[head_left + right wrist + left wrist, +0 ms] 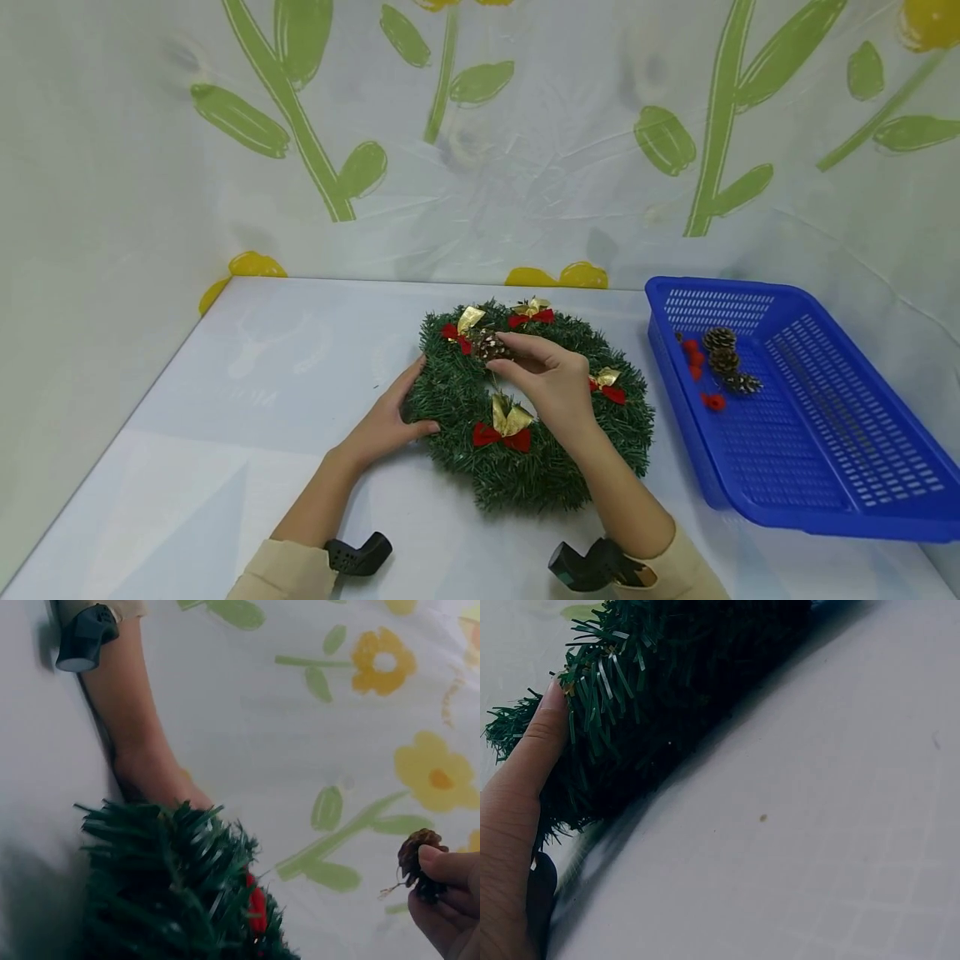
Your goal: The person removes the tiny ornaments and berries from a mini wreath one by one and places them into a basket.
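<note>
A green tinsel wreath (457,396) with several red-and-gold bows (504,433) lies on the white table. My left hand (382,429) grips the wreath's left edge. In the left wrist view its thumb (544,739) lies against the tinsel; the other fingers are hidden. My right hand (551,379) pinches a brown pine cone (491,344) between thumb and fingers, over the wreath's inner left part near the upper-left bow (459,332). In the right wrist view the pine cone (420,859) has a thin wire trailing from it and is held apart from the tinsel.
To the right stands a blue plastic basket (787,467) with several pine cones (723,361) and small red pieces (714,402) at its left side. A white cloth wall (540,208) with painted flowers rises behind the table. Both wrists wear black devices (360,555).
</note>
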`<action>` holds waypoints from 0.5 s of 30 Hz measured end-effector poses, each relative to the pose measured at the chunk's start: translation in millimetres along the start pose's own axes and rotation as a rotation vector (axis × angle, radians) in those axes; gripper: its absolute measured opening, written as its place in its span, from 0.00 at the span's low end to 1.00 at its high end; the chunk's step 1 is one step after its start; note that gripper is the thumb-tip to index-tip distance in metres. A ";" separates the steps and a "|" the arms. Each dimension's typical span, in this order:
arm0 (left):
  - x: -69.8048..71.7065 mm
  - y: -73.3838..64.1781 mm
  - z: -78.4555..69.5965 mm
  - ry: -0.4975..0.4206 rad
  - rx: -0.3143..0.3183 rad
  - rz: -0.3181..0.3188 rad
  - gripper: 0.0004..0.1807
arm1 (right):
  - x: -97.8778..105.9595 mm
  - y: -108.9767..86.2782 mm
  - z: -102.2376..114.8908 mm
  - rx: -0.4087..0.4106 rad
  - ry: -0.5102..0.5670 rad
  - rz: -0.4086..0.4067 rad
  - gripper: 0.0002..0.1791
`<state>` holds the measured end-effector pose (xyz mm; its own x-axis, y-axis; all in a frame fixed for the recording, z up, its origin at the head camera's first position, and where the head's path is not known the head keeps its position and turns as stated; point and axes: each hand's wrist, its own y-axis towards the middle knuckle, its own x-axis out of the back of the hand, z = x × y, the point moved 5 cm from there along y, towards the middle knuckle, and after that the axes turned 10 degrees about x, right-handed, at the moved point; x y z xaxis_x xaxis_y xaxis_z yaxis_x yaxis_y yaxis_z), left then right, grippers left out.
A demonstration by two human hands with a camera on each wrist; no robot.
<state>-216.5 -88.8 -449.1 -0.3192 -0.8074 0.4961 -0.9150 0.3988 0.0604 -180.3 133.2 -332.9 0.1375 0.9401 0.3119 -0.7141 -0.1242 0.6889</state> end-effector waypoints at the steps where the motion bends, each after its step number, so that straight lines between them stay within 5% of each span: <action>1: 0.1 0.1 -0.1 -0.001 -0.001 0.000 0.54 | 0.7 -3.4 -6.9 0.010 -0.006 0.001 0.20; 15: -1.2 1.0 1.6 0.000 0.002 0.006 0.53 | 31.5 -4.7 9.4 -0.171 -0.058 -0.011 0.19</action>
<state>-217.4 -88.1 -451.1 -0.3245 -0.8050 0.4967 -0.9136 0.4028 0.0558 -166.1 160.3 -320.2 0.1823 0.9205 0.3456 -0.8178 -0.0532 0.5731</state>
